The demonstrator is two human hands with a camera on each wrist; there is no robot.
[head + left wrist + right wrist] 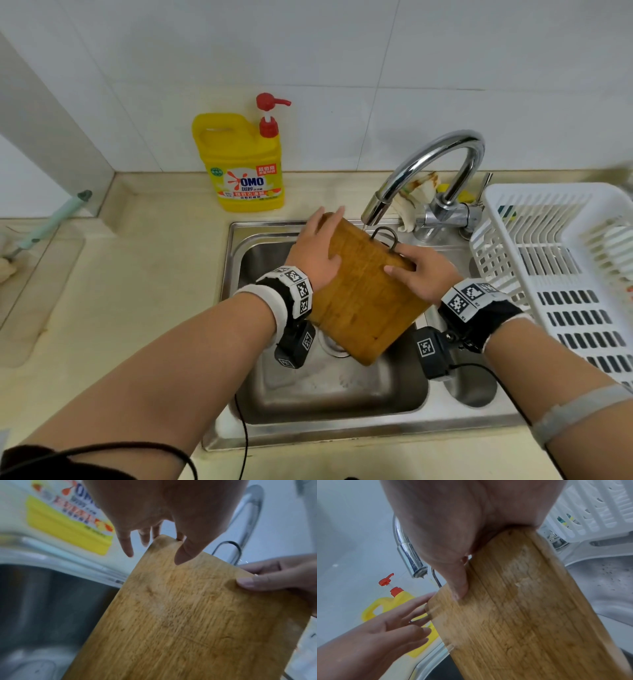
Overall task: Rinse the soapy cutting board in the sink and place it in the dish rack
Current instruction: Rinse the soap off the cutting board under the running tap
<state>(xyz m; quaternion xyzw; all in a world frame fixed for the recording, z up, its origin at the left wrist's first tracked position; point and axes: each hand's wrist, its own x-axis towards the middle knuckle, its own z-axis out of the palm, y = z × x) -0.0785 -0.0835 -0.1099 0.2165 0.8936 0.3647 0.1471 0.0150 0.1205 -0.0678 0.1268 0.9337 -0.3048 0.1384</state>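
A wooden cutting board [363, 301] [180, 615] [530, 615] is held tilted over the steel sink [239, 260]. Its top end, with a metal loop [385, 234], is just under the faucet spout [376, 205], where a thin stream of water falls. My right hand [418, 270] grips the board's upper right edge, thumb [458, 588] on the face. My left hand [322, 243] lies at the top left corner with straight, spread fingers [419, 615] and its thumb [181, 554] on the face. A pale foamy patch [522, 574] shows on the wood. The white dish rack [548, 240] stands to the right.
A yellow detergent bottle [243, 164] with a red pump stands on the counter behind the sink's left corner. A crumpled rag [418, 195] lies behind the faucet base. A pale green handle [51, 219] leans at the far left.
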